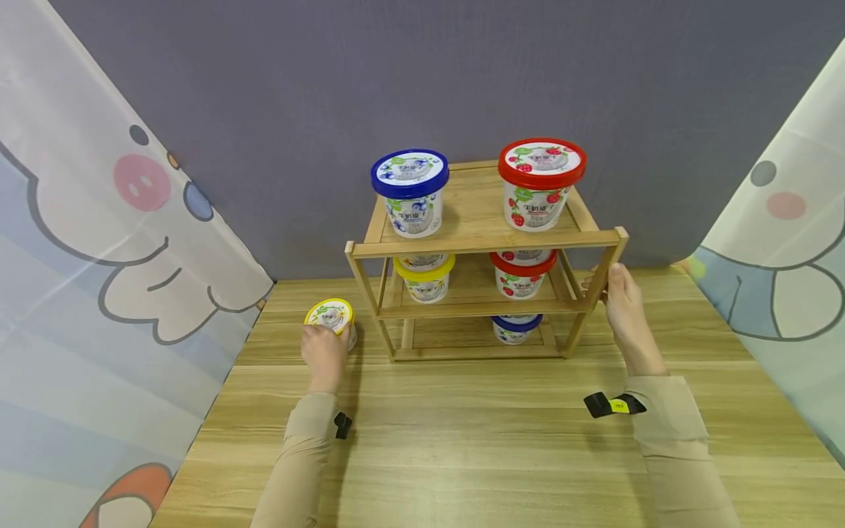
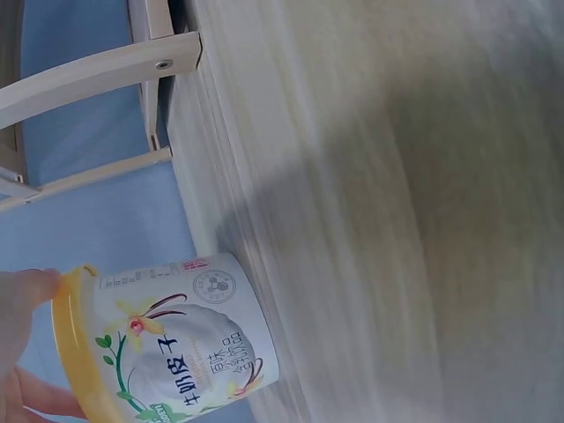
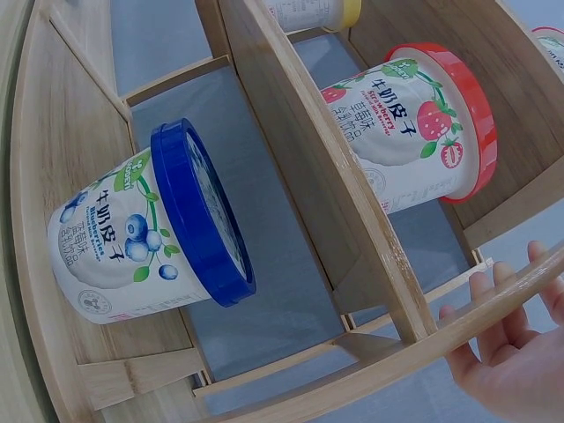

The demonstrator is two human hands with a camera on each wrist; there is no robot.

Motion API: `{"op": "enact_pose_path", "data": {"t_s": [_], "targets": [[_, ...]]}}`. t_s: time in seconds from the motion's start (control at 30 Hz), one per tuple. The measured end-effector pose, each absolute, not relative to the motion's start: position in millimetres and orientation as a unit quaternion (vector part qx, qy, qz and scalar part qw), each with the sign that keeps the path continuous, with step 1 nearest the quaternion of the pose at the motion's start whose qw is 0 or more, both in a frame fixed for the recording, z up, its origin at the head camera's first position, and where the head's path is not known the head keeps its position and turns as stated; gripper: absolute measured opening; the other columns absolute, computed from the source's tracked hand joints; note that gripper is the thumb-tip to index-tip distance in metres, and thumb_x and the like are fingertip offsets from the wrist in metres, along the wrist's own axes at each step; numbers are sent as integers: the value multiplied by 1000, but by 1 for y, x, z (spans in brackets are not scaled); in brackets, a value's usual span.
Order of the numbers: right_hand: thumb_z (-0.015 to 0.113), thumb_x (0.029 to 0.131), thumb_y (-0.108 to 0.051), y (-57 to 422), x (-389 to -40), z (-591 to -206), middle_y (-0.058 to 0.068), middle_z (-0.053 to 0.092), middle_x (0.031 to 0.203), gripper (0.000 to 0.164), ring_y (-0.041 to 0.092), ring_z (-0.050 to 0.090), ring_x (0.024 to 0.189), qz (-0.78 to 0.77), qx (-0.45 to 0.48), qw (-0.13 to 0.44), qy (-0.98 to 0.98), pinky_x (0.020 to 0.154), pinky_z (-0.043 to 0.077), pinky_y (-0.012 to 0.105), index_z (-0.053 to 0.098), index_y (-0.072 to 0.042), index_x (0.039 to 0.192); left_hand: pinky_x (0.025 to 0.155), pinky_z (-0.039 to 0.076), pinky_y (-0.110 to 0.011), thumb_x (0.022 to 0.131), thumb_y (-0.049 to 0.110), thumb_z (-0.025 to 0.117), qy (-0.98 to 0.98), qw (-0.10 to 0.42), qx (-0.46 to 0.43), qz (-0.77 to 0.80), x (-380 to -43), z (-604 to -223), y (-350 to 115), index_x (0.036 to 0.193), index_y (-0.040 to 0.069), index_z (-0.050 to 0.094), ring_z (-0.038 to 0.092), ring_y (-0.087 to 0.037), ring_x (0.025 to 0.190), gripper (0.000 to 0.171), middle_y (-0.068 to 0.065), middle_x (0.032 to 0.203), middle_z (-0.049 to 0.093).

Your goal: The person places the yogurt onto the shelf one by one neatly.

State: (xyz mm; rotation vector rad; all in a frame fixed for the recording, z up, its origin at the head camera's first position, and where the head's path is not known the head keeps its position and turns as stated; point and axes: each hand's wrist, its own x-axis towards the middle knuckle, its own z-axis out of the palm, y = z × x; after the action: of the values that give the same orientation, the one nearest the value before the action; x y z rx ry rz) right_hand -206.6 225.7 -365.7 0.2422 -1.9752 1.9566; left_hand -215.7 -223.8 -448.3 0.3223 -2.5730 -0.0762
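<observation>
At the left of the head view, my left hand (image 1: 323, 356) holds a white tub with a yellow lid (image 1: 330, 314) by its lid. The left wrist view shows this tub (image 2: 181, 339) with a vanilla flower on its label, thumb and fingers at the lid's rim, its base right at the table top. My right hand (image 1: 627, 315) grips the right front post of a wooden three-tier rack (image 1: 475, 242). In the right wrist view the fingers (image 3: 493, 304) reach behind that post, near a red-lidded strawberry tub (image 3: 414, 128) on the middle tier.
On the top tier stand a blue-lidded tub (image 1: 411, 192) and a red-lidded tub (image 1: 538, 183). The middle tier bears a yellow-lidded tub (image 1: 425, 282) and the strawberry one. Low at the right sits a blue-lidded blueberry tub (image 3: 145, 229). A grey backdrop (image 1: 317, 110) rises behind the table.
</observation>
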Motion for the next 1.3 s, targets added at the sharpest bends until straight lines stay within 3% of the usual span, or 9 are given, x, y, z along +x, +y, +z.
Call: {"op": "enact_pose_path", "data": {"t_s": [0.13, 0.3, 0.5, 0.6, 0.97, 1.3], "targets": [[27, 95, -32, 226, -207, -367, 1, 52, 86, 28, 11, 50, 80, 696, 87, 174, -692, 69, 40, 17, 49, -16, 93, 67, 48, -45, 79, 43, 62, -951, 274, 131, -56, -216, -450, -224, 95, -26, 50, 55, -44, 78, 72, -41, 98, 49], [27, 95, -32, 226, -208, -367, 1, 52, 86, 29, 11, 50, 80, 699, 88, 172, -689, 69, 40, 18, 48, -12, 94, 89, 37, -49, 78, 41, 65, -945, 261, 136, -141, -216, -452, -228, 115, -22, 37, 42, -48, 103, 78, -41, 112, 38], [28, 95, -32, 226, -207, -366, 2, 52, 85, 29, 11, 51, 80, 700, 88, 174, -687, 68, 40, 19, 48, -12, 94, 104, 12, -50, 85, 31, 58, -958, 176, 42, -222, -218, -452, -247, 130, -17, 24, 13, -46, 127, 73, -37, 136, 16], [29, 95, -33, 225, -207, -365, 2, 52, 85, 29, 11, 51, 80, 705, 89, 175, -682, 69, 40, 18, 48, -11, 94, 104, 9, -50, 88, 28, 54, -961, 141, -4, -236, -218, -452, -258, 130, -16, 24, 8, -45, 129, 68, -35, 138, 12], [29, 95, -33, 224, -208, -366, 2, 53, 83, 30, 10, 51, 78, 706, 92, 180, -679, 67, 40, 17, 49, -10, 93, 104, 12, -48, 90, 32, 49, -974, 110, -19, -196, -212, -453, -268, 130, -14, 29, 13, -43, 129, 64, -34, 137, 18], [29, 95, -33, 224, -207, -366, 2, 52, 83, 28, 10, 52, 78, 705, 91, 181, -680, 67, 41, 16, 50, -15, 92, 104, 17, -45, 89, 31, 51, -982, 140, -5, -125, -215, -452, -258, 124, -19, 35, 23, -45, 125, 63, -38, 130, 28]]}}
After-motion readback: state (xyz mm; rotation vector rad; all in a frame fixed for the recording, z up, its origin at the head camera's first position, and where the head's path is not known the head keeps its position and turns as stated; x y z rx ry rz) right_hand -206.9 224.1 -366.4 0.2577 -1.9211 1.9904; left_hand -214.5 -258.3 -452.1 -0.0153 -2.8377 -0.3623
